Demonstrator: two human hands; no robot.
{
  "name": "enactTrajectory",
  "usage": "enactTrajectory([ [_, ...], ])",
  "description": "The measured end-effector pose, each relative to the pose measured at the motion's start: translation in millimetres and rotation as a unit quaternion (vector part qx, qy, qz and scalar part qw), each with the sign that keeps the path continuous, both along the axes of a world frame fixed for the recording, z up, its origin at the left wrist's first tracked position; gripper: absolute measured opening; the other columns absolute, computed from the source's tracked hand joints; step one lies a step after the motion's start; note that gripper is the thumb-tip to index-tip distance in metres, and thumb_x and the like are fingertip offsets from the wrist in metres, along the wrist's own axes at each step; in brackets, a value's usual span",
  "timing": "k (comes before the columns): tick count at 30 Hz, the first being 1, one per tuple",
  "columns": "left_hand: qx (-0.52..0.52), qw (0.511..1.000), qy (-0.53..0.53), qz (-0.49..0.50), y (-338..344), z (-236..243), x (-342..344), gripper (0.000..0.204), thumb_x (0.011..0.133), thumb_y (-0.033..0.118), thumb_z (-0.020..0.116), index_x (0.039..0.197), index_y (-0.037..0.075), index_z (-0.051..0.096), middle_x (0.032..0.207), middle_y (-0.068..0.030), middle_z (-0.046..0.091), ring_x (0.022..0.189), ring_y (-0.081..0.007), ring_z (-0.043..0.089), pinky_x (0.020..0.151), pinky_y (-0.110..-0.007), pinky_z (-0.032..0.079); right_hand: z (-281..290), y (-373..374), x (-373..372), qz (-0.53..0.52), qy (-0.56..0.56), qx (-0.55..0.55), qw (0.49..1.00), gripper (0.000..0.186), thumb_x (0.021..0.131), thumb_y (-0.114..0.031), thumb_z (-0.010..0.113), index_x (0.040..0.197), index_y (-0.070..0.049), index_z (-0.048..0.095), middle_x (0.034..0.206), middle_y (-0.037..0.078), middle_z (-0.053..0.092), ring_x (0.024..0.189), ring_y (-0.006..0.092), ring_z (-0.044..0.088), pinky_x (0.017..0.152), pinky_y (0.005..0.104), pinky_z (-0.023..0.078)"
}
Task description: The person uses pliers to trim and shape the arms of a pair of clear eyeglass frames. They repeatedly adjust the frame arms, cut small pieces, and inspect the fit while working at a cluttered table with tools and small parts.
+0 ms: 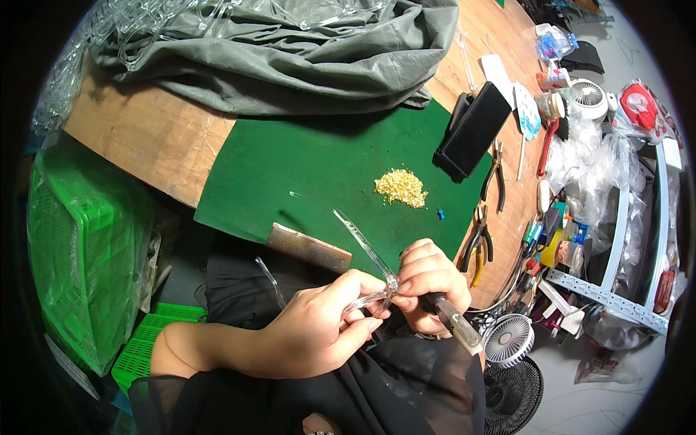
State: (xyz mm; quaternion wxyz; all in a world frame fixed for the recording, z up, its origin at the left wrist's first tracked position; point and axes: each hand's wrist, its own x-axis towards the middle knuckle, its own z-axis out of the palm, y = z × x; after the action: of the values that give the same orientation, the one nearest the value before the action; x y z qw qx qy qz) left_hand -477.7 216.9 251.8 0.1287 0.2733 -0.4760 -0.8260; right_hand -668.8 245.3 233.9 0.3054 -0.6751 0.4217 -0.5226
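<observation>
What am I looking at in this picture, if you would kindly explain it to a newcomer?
There is no robot: a person works bare-handed, seen by a wide head-worn camera that bends straight edges. The left hand holds a clear, slender piece; the right hand touches it too and grips a dark-and-clear tool. Beyond them, a green mat on a wooden table bears a heap of yellow bits; two pairs of pliers lie by its right edge.

Handheld tool (455, 324) partly hidden
</observation>
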Motion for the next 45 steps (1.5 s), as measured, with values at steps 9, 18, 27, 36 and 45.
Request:
enactTrajectory([
  [9,0.054,0.996,0.047,0.050,3,-5,-4,0.027,0.084,-0.002,0.057,0.108,-0.001,0.045,0.088,-0.0090,0.063,0.072,-0.0091,0.061,0.064,-0.023,0.051,8,-2,-4,0.030,0.020,0.037,0.999,0.015,0.075,-0.009,0.073,0.083,-0.005,0.061,0.073,0.005,0.061,0.064,0.0197,0.058,0.061,0.0311,0.043],
  [18,0.073,0.997,0.038,0.013,-1,-4,1,0.027,0.085,-0.002,0.056,0.109,-0.001,0.045,0.090,-0.0090,0.062,0.073,-0.0096,0.061,0.066,-0.023,0.052,10,-2,-6,0.063,0.009,0.086,0.994,0.017,0.072,-0.008,0.073,0.084,-0.005,0.061,0.074,0.006,0.061,0.066,0.0210,0.057,0.061,0.0304,0.044],
  [27,0.128,0.990,0.059,0.020,1,-7,3,0.031,0.085,-0.002,0.056,0.114,-0.001,0.044,0.094,-0.0094,0.062,0.075,-0.0079,0.060,0.068,-0.022,0.052,12,1,-5,0.046,0.013,0.070,0.996,0.017,0.073,-0.008,0.073,0.085,-0.005,0.061,0.077,0.006,0.062,0.067,0.0209,0.058,0.061,0.0302,0.044],
  [36,0.092,0.995,0.039,0.022,1,-5,2,0.033,0.083,-0.002,0.057,0.114,-0.001,0.045,0.091,-0.0087,0.063,0.074,-0.0079,0.060,0.067,-0.022,0.051,9,0,-4,0.040,0.050,0.023,0.998,0.017,0.072,-0.007,0.072,0.084,-0.006,0.060,0.076,0.004,0.061,0.067,0.0203,0.058,0.063,0.0323,0.043],
  [45,0.003,0.998,0.024,0.056,8,-6,0,0.029,0.082,-0.005,0.059,0.109,-0.001,0.048,0.088,-0.0072,0.062,0.075,-0.0071,0.059,0.065,-0.021,0.050,13,0,-3,0.044,0.098,0.024,0.994,0.015,0.070,-0.008,0.073,0.080,-0.007,0.061,0.075,0.003,0.060,0.068,0.0201,0.057,0.064,0.0328,0.042],
])
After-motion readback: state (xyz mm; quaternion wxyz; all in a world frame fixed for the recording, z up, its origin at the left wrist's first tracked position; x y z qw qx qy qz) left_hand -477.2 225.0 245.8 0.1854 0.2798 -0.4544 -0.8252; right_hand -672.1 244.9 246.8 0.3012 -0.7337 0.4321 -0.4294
